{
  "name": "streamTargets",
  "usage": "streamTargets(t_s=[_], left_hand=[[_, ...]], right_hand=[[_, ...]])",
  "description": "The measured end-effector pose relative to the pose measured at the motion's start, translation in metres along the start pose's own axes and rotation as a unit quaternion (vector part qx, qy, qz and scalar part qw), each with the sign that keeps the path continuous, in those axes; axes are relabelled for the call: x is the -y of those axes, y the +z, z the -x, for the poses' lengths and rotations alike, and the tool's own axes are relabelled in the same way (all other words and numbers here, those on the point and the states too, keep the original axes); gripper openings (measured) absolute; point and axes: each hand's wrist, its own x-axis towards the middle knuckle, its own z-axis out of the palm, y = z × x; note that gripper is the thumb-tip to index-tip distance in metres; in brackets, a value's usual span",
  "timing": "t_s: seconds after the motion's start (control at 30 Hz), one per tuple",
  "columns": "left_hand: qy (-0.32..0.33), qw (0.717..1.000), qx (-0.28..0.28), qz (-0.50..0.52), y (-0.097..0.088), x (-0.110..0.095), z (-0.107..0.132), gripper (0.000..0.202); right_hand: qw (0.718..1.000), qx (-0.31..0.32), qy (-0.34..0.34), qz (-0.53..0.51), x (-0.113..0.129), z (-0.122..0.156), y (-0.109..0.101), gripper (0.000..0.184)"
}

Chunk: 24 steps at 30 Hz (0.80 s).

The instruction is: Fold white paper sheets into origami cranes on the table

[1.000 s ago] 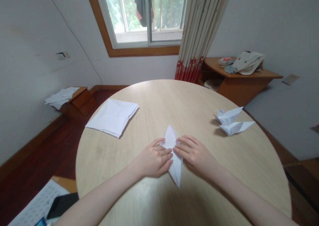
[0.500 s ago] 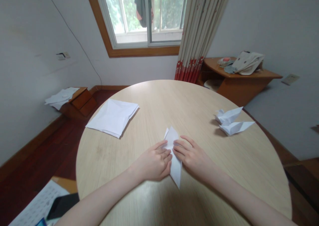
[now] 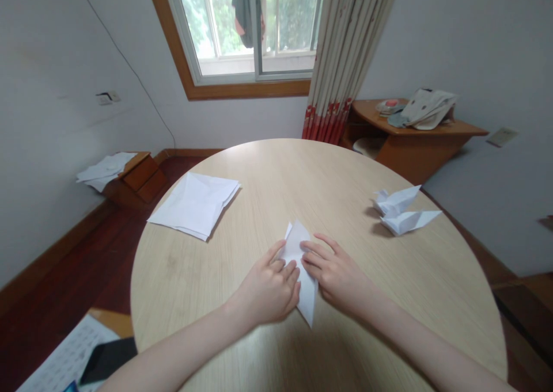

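Observation:
A folded sheet of white paper (image 3: 305, 288), long and pointed at both ends, lies on the round wooden table (image 3: 181, 288) in front of me. Over its left edge my left hand (image 3: 274, 285) is curled, fingertips pressing the paper's middle and the index finger at the upper left edge. My right hand (image 3: 334, 268) holds the right side down, its fingertips on the upper half and its index finger slightly raised. A narrow second point of the paper shows at the upper left. The layers under my fingers are hidden.
A stack of white paper sheets (image 3: 194, 205) lies at the table's left. Two folded paper birds (image 3: 404, 222) sit near the right edge. Beyond the lower left edge are a dark phone (image 3: 108, 358) and a printed sheet (image 3: 64, 354). A side desk (image 3: 432, 150) bears a bag (image 3: 427, 110).
My left hand has shifted slightly down and its index finger has pulled back a little from the paper's upper part. My right hand and the paper have barely moved.

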Motion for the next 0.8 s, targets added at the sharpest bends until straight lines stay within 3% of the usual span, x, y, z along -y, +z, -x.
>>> streamTargets(t_s=[0.27, 0.5, 0.8], left_hand=[[0.003, 1.0, 0.007, -0.004, 0.001, -0.001, 0.0, 0.033], [0.019, 1.0, -0.018, -0.005, 0.006, 0.001, 0.002, 0.036], [0.019, 1.0, -0.001, 0.009, 0.005, 0.002, 0.002, 0.035]], right_hand=[[1.0, 0.004, 0.008, -0.014, -0.005, 0.002, -0.001, 0.029], [0.999, 0.016, 0.011, -0.038, -0.006, 0.002, -0.003, 0.029], [0.996, 0.013, -0.007, -0.087, -0.013, 0.004, -0.007, 0.026]])
